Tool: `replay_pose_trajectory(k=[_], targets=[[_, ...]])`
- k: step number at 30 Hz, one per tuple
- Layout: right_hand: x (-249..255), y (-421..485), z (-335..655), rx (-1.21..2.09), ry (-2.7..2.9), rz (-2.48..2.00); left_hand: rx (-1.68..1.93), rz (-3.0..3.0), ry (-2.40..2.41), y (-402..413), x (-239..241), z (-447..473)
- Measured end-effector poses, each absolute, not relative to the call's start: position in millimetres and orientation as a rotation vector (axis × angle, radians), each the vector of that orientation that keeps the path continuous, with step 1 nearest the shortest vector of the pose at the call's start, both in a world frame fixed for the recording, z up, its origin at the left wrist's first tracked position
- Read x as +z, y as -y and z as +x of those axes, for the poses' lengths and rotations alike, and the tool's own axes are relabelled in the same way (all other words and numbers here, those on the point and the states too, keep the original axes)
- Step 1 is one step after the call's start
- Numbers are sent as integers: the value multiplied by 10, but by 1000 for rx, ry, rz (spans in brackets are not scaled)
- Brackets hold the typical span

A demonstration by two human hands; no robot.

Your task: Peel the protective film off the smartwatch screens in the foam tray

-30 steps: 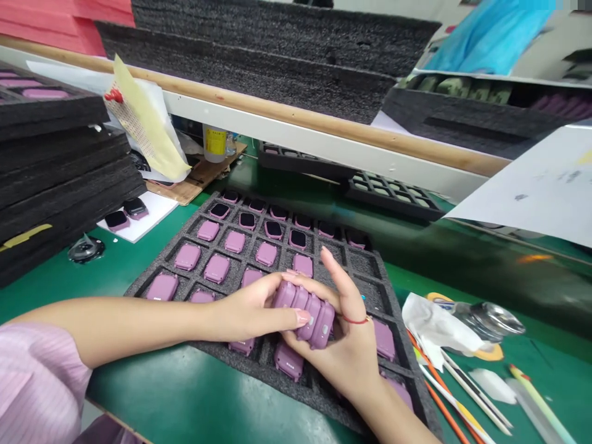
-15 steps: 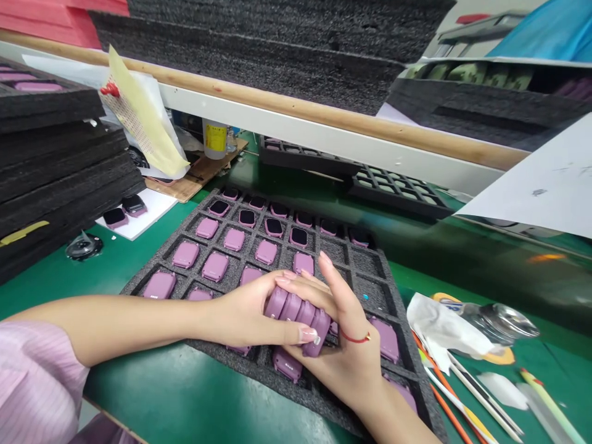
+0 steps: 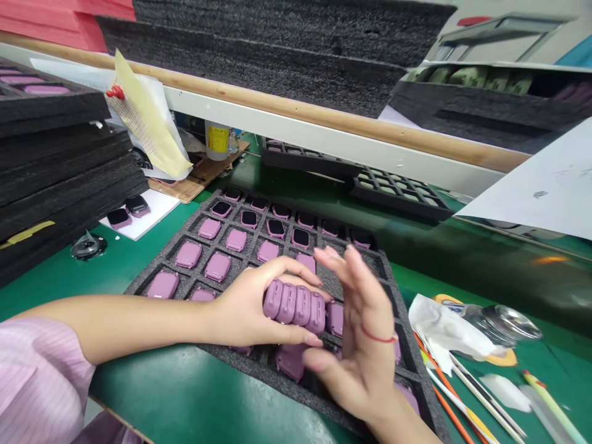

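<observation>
My left hand (image 3: 247,308) grips a side-by-side row of several purple smartwatch cases (image 3: 295,303), fingers behind and thumb in front. Just to the right, my right hand (image 3: 363,333) is open, its thumb and fingers spread and slightly blurred, with a red cord at the wrist. Both hands are over a black foam tray (image 3: 340,259) with square compartments. Purple watch cases (image 3: 217,266) lie back side up in the nearer rows. Farther rows hold watches with dark screens (image 3: 300,237). My hands hide part of the tray.
Stacked black foam trays (image 3: 50,166) stand at the left, near two watches (image 3: 119,217) on white paper. A shelf edge (image 3: 296,120) crosses above the bench. At right lie white tissue (image 3: 432,324), a metal-topped glass jar (image 3: 509,324) and several thin sticks (image 3: 485,394).
My right hand has let go of the row of watch cases and opened, moving slightly right. My left hand keeps the row, which now sits more level.
</observation>
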State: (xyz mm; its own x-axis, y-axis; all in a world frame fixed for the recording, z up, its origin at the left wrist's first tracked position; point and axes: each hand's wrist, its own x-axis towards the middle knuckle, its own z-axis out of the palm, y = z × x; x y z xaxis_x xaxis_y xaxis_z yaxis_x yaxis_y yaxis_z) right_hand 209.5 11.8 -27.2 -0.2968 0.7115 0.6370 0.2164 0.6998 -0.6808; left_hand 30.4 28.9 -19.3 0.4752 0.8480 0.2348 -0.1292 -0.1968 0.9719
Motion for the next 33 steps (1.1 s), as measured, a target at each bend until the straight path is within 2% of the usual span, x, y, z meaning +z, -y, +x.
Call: replay_pose_trajectory(k=[6,9,33], targets=[[-328,-168,2060,1115,1390,-956,1164,1640,-557,-301,-209,308],[-331,-182,2034,1244,1346,-1012,1191,1714,-532,-308,-225,303],[-369,-161,2089,1328,1534,-878,1210,1802,-481,-297,-205,295]])
